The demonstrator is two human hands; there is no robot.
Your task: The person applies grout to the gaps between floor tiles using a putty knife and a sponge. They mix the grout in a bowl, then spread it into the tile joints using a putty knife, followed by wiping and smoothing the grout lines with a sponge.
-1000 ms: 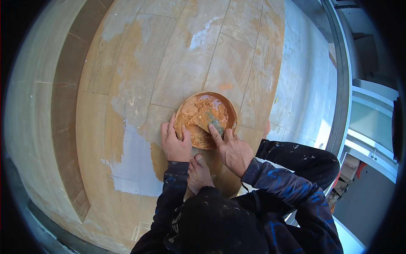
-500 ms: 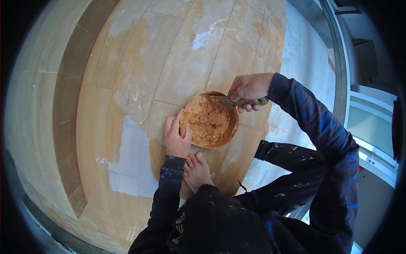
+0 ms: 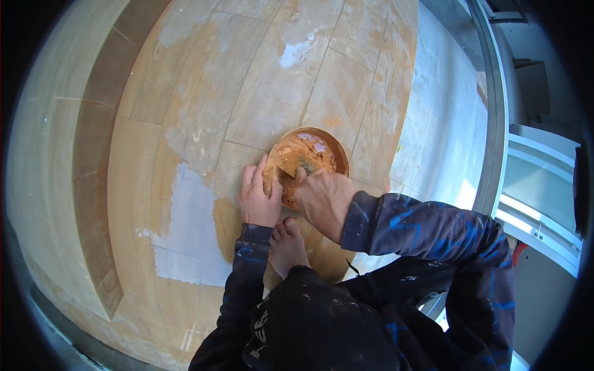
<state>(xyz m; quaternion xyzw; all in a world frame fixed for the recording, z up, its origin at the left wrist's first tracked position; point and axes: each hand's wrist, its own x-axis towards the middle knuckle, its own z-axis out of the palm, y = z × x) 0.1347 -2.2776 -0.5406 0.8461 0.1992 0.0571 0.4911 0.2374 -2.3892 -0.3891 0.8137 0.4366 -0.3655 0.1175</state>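
While your left hand (image 3: pixel 257 201) clasped the bowl (image 3: pixel 341 156) on the tiled floor (image 3: pixel 260 111), your right hand (image 3: pixel 328 196) gripped the scraper (image 3: pixel 305 163) inside. The paste (image 3: pixel 296 148) looked soft and thick, the bowl probably heavy, best held by its rim.

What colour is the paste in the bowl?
The paste is orange-brown, clearest in the head view.

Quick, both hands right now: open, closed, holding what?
Left hand: closed, holding the rim of the bowl.
Right hand: closed, holding a scraper in the bowl, its grip partly hidden.
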